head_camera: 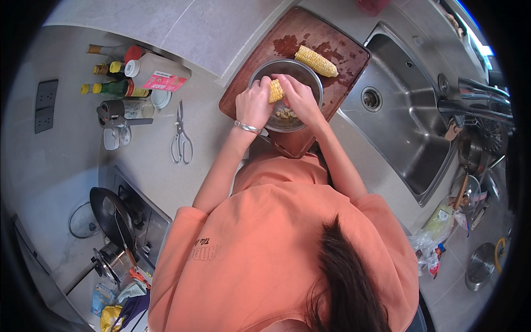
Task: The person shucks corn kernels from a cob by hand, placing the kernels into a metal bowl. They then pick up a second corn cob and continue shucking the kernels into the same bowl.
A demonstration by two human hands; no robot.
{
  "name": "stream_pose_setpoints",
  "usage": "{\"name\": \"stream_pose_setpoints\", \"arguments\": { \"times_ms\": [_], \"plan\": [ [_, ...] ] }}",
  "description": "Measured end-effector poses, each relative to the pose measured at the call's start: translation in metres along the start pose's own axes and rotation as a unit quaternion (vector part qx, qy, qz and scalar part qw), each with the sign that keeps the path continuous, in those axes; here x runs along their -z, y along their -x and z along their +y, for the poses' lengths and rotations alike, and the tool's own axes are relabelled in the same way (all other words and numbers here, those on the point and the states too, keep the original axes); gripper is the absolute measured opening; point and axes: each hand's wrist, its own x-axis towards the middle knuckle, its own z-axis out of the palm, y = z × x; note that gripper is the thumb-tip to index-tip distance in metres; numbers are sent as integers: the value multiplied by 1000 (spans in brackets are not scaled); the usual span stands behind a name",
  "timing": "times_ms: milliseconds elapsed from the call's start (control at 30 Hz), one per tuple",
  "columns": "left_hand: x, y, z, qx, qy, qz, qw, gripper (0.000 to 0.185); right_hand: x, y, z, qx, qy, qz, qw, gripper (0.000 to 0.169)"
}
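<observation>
A piece of yellow corn on the cob (275, 91) is held between both hands over a round metal bowl (320, 92). On its left side my left hand (254, 102) grips it, a silver bracelet at the wrist. My right hand (299, 97) closes on the cob from the other side. Several loose corn kernels (285, 113) lie in the bottom of the bowl. The bowl stands on a wet reddish-brown cutting board (348, 62). Another corn cob (316, 61) rests on the board just beyond the bowl, to the right.
A steel sink (398, 120) with a drain lies right of the board. Kitchen scissors (181, 139) lie on the counter at left, near bottles and a plastic jug (159, 70). A black wok (111, 216) stands at lower left. Bagged vegetables (439, 222) are at lower right.
</observation>
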Motion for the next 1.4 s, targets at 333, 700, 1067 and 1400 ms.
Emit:
{"name": "stream_pose_setpoints", "arguments": {
  "times_ms": [333,700,1067,1400],
  "plan": [
    [6,6,3,38,99,9,994,43,7,7,11,99,-29,-36,994,35],
    [37,53,-90,223,215,212,927,5,12,17,-14,146,105,32,983,33],
    [-3,98,-277,464,-93,260,842,20,8,30,-16,131,114,45,984,35],
    [3,111,-259,433,-39,289,853,12,16,36,-15,145,133,96,976,36]
  ]
}}
